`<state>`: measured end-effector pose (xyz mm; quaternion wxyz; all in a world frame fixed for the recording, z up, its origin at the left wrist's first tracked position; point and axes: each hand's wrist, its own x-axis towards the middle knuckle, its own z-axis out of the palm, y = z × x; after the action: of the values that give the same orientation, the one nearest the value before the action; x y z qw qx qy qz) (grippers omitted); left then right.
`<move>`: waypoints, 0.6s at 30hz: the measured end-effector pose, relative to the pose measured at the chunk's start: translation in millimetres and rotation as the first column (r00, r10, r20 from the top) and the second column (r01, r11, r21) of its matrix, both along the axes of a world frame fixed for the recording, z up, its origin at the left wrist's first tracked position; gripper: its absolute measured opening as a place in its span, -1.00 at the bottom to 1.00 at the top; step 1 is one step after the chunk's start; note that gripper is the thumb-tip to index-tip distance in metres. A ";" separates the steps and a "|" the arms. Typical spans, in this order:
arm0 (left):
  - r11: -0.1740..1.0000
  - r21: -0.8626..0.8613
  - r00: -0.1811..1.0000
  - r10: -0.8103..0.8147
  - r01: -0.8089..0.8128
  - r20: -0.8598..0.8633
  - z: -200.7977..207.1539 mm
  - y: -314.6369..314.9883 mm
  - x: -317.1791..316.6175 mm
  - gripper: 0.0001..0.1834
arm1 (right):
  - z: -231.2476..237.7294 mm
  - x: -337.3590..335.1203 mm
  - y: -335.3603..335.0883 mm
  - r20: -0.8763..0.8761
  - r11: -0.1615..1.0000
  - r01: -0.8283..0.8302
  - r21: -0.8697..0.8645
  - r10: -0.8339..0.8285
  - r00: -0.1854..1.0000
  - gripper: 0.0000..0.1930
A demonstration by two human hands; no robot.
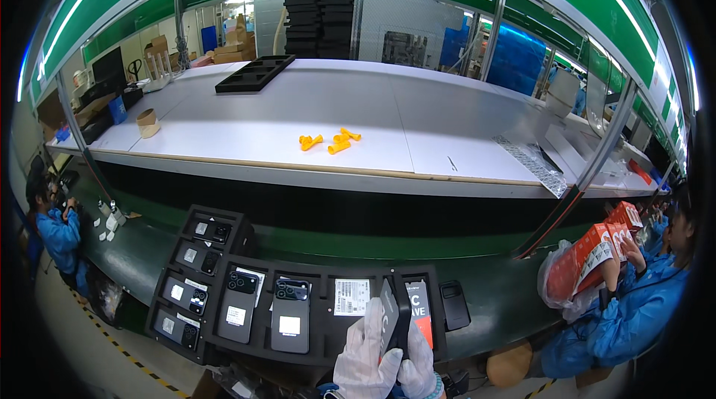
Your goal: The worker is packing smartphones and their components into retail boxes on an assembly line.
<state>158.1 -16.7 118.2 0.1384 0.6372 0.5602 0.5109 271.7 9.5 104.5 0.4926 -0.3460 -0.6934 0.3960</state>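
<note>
Both my hands wear white gloves at the bottom middle, around one dark slim phone tilted up nearly edge-on. My left hand is closed on its left side, fingers along a grey printed face. My right hand closes on its lower right side, its fingertips partly hidden. Beneath them lies a black compartment tray. It bears two grey phones with white labels, a white printed label, and a printed card with an orange-red lower part. Just right of the tray lies a black phone case.
Another black tray with several phones adjoins on the left. Both rest on a green conveyor belt. Beyond is a white bench with yellow-orange pieces. At right, a person handles orange-red boxes; another person is far left.
</note>
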 end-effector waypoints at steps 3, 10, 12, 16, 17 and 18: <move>0.999 0.014 0.999 -0.052 0.052 0.010 6.9 -0.2 1.0 -0.37 | -3.1 -7.2 -8.0 -0.256 0.989 0.020 -0.148 -0.057 0.965 -0.09; 0.993 0.054 0.991 -0.105 0.101 0.088 2.9 -3.2 1.4 -0.32 | -6.7 14.6 -6.6 0.093 0.994 -0.030 0.108 0.020 0.995 -0.21; 0.993 0.045 0.990 -0.117 0.113 0.084 2.5 -3.0 1.1 -0.31 | -8.3 14.5 -7.9 0.105 0.993 -0.013 0.115 0.001 0.994 -0.22; 0.991 0.024 0.984 -0.135 0.133 0.113 5.5 -4.1 4.4 -0.29 | -11.4 8.9 -11.9 0.142 0.988 0.069 0.137 -0.089 0.986 -0.28; 0.991 0.024 0.984 -0.133 0.131 0.114 8.1 -3.5 4.1 -0.29 | -9.5 7.3 -12.8 0.143 0.988 0.067 0.137 -0.087 0.986 -0.28; 0.990 0.016 0.982 -0.139 0.138 0.128 11.7 -1.9 3.4 -0.29 | -5.8 5.6 -13.7 0.133 0.994 0.084 0.074 -0.093 0.987 -0.30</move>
<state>161.5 -18.6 129.9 0.2072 0.6406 0.5026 0.5422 277.4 -4.1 98.7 0.4729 -0.3856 -0.7224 0.3253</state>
